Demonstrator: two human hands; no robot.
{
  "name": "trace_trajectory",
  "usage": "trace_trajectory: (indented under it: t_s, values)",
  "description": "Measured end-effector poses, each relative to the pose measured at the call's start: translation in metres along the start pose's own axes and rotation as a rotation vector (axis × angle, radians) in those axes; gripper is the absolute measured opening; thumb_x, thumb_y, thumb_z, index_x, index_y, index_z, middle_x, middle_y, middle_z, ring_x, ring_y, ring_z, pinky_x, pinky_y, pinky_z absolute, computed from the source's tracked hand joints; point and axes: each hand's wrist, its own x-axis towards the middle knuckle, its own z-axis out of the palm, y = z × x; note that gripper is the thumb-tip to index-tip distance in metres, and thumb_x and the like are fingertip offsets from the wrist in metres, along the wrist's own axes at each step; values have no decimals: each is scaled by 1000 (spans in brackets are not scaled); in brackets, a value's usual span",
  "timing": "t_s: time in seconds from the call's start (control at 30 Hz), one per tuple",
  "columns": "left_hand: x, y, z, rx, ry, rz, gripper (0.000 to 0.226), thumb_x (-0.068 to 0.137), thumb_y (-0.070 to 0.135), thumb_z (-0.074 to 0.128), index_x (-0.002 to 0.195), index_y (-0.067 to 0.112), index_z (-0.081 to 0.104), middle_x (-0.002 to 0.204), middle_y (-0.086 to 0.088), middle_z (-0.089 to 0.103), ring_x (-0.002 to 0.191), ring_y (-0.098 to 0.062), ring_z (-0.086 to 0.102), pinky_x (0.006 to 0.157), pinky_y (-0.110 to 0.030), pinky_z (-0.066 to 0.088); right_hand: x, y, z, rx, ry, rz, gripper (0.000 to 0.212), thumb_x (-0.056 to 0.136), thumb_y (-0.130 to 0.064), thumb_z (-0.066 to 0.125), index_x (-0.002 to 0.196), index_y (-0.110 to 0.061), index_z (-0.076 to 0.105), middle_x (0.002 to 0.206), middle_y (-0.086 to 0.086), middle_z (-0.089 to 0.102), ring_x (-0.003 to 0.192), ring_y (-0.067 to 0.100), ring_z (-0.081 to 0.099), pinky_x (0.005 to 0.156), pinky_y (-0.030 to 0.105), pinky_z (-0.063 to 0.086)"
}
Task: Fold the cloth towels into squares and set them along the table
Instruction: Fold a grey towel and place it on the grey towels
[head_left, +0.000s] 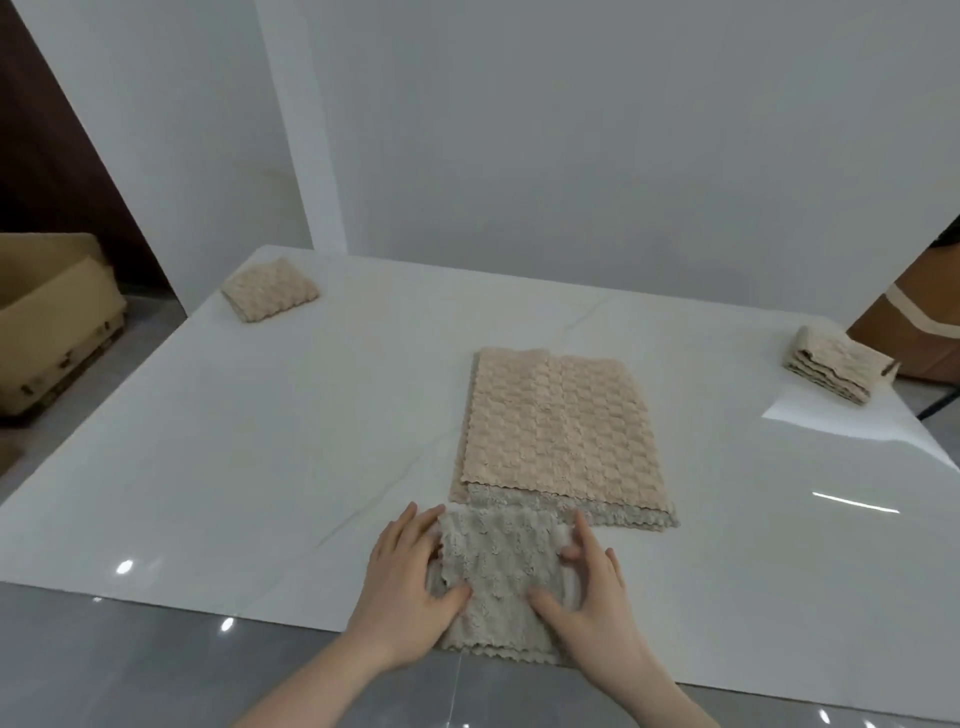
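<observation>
A large peach-beige waffle-textured cloth towel (556, 426), folded into a long rectangle with scalloped edges, lies flat at the middle of the worktop, its grey underside showing along the near edge. Just in front of it, at the near edge of the worktop, sits a smaller grey-beige fleecy towel folded into a square (498, 582), its zigzag hem hanging slightly over the rim. A folded peach-beige square towel (270, 288) rests at the far left corner, and a small stack of folded beige towels (836, 370) stands at the far right edge, well apart from the rest.

The glossy white marble-look worktop (234, 441) reflects ceiling lights and carries faint veins. Plain white panels (571, 130) stand behind it. Grey tiled floor (130, 675) shows below the near edge. An open brown cardboard box (52, 317) sits on the floor at the left, and another brown box with pale tape (924, 317) is partly visible at the right.

Both forearms reach in from the bottom. The left hand (410, 587) lies on the left side of the grey-beige square, fingers spread and fairly straight, thumb pressing on the cloth. The right hand (587, 592) lies on the right side, thumb flat on top, fingers slightly bent over the towel's right edge; whether they pinch the fold I cannot tell.
</observation>
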Motion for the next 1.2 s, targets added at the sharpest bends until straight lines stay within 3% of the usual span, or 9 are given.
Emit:
trace_trajectory:
  t_s: [0.1, 0.17, 0.27, 0.4, 0.57, 0.77, 0.9, 1.07, 1.2]
  values:
    - [-2, 26, -34, -146, -175, -197, 59, 74, 43, 71, 132, 34, 60, 142, 23, 41, 144, -4, 24, 121, -34, 27, -5, -36, -29, 96, -100, 133, 40, 76, -23, 81, 110, -40, 67, 99, -13, 72, 103, 10, 65, 86, 22, 51]
    - [-16, 46, -60, -269, -270, -313, 50, 68, 31, 69, 118, 31, 67, 121, 13, 66, 123, -10, 58, 104, -34, 49, -21, -74, -46, 238, -166, 260, 25, 82, -10, 74, 101, -25, 72, 98, -5, 76, 96, 14, 72, 73, 21, 56]
    - [-44, 79, -104, -406, -329, -321, 48, 69, 21, 69, 116, 29, 61, 107, 9, 73, 100, -6, 68, 92, -32, 57, -52, -118, -66, 338, -141, 321, 17, 85, -11, 68, 99, -18, 74, 97, -1, 77, 93, 13, 72, 79, 32, 61]
    - [-75, 112, -147, -627, -264, -415, 32, 88, 21, 73, 114, 20, 54, 101, -3, 76, 86, -11, 74, 68, -20, 55, -88, -144, -94, 388, -110, 355, 13, 84, -21, 71, 96, -15, 73, 94, 2, 77, 91, 15, 72, 77, 31, 58]
    - [-82, 142, -153, -659, -236, -365, 25, 88, 29, 74, 108, 16, 67, 94, 0, 79, 89, -14, 75, 91, -39, 58, -100, -151, -130, 436, -118, 342, 18, 86, -14, 68, 103, -17, 74, 99, -4, 79, 97, 13, 75, 89, 37, 60]
    - [-57, 195, -139, -696, -204, -337, 27, 81, 31, 75, 107, 24, 71, 99, 5, 79, 95, -12, 74, 96, -40, 57, -79, -134, -181, 460, -107, 302, 18, 85, -10, 67, 100, -17, 76, 97, -2, 80, 96, 15, 75, 90, 40, 60]
    - [-38, 233, -114, -656, -162, -368, 25, 84, 33, 75, 102, 17, 69, 94, 0, 78, 89, -13, 75, 88, -34, 59, -60, -108, -226, 443, -159, 281, 16, 83, -13, 68, 97, -17, 76, 95, -2, 79, 95, 14, 75, 83, 32, 59]
    - [-25, 286, -76, -659, -51, -424, 18, 91, 24, 73, 86, 14, 58, 71, 5, 66, 59, -2, 63, 56, -18, 46, -40, -75, -284, 395, -218, 250, 12, 85, -16, 71, 96, -18, 76, 93, 0, 78, 88, 13, 75, 73, 25, 57]
    - [-23, 309, -66, -772, 37, -487, 19, 92, 20, 71, 101, 5, 63, 88, -3, 77, 79, -14, 75, 64, -23, 52, -18, -71, -306, 341, -273, 200, 13, 83, -23, 73, 95, -20, 75, 92, 0, 77, 83, 11, 73, 67, 20, 53]
